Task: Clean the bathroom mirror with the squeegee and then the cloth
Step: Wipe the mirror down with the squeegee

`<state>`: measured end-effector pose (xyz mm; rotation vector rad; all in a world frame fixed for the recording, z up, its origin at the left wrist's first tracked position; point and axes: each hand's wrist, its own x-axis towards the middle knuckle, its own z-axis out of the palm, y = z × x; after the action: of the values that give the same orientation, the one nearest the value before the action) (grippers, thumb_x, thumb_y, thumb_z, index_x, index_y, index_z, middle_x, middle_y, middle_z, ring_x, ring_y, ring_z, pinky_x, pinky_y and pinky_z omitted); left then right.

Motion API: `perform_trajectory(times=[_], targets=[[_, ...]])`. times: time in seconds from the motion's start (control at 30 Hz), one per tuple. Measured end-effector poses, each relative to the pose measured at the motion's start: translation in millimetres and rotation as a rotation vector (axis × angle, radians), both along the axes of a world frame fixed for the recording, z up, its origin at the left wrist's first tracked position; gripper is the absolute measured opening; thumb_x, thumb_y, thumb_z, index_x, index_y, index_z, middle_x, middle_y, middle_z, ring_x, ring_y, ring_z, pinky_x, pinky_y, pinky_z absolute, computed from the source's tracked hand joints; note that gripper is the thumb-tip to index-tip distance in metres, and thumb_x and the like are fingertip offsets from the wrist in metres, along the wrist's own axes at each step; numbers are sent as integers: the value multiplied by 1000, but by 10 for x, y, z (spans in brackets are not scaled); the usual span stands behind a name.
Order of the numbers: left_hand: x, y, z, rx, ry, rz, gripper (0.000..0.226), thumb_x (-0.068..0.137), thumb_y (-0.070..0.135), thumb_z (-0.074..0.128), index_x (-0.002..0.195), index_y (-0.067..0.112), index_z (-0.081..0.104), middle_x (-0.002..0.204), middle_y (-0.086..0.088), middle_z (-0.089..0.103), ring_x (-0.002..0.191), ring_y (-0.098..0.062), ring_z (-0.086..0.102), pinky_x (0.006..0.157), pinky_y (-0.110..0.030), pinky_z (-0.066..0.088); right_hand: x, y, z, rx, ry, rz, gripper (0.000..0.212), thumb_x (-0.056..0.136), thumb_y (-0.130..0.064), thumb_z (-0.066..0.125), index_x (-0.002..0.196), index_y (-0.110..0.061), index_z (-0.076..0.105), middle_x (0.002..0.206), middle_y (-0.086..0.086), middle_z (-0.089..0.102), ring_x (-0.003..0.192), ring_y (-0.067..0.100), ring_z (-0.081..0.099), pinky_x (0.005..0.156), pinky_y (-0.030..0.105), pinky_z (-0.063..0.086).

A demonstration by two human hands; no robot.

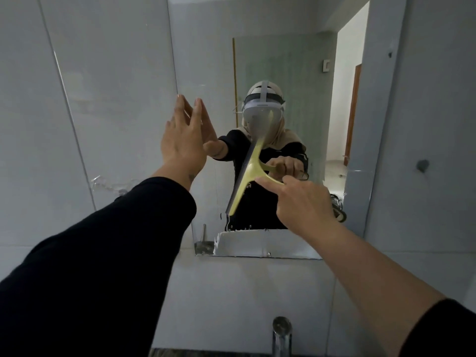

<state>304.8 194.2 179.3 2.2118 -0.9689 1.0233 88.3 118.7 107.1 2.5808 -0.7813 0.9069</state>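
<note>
The frameless mirror (pixel 283 60) hangs on the tiled wall ahead. A pale yellow squeegee (pixel 248 176) lies against the glass near its middle, blade tilted from upper right to lower left. My right hand (pixel 301 202) grips its handle, forefinger stretched along it. My left hand (pixel 184 140) rests flat on the mirror's left edge, fingers spread, holding nothing. Water streaks and drops sit on the glass below the blade. No cloth is in view.
Grey wall tiles (pixel 90 99) surround the mirror. A chrome tap (pixel 282 336) rises at the bottom middle. A small hook (pixel 422 166) is fixed to the wall on the right. The mirror reflects a person wearing a headset, and an open doorway.
</note>
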Motion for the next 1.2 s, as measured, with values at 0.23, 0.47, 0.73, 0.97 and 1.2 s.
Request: perform_trajectory(times=[0.23, 0.47, 0.73, 0.97, 1.2], targets=[[-52, 23, -129, -10, -53, -28, 85, 89, 39, 59, 150, 28, 2, 160, -12, -7, 148, -28, 1, 118, -51, 7, -343, -217, -27, 71, -43, -77, 71, 89, -8, 38, 141, -54, 22, 85, -1, 48, 67, 24, 45, 55, 30, 35], [-235, -71, -433, 20, -77, -113, 77, 90, 43, 56, 150, 32, 9, 160, -13, -7, 147, -28, -1, 117, -52, 10, -508, -319, -87, 182, -96, -84, 69, 90, -9, 37, 140, -56, 26, 94, 3, 61, 77, 29, 59, 63, 34, 49], [-304, -125, -666, 11, -52, -132, 80, 87, 41, 62, 148, 34, 11, 159, -16, -6, 147, -32, 1, 115, -54, 12, -773, -448, -307, 308, -283, -116, 52, 97, -21, 35, 137, -55, 34, 78, 2, 60, 66, 24, 53, 58, 33, 47], [-254, -105, -651, -34, -13, -170, 86, 82, 35, 70, 146, 37, 14, 159, -11, -4, 146, -32, 5, 103, -55, 40, -684, -434, -629, 467, -462, -58, 48, 99, -20, 38, 140, -45, 36, 57, -5, 43, 51, 11, 38, 48, 28, 32], [-273, -112, -660, -50, 18, -177, 85, 82, 38, 70, 146, 40, 14, 160, -7, -7, 146, -28, 4, 97, -52, 45, -435, -284, -887, 658, -676, -34, 48, 99, -19, 40, 141, -42, 37, 50, -8, 36, 46, 6, 33, 42, 20, 26]])
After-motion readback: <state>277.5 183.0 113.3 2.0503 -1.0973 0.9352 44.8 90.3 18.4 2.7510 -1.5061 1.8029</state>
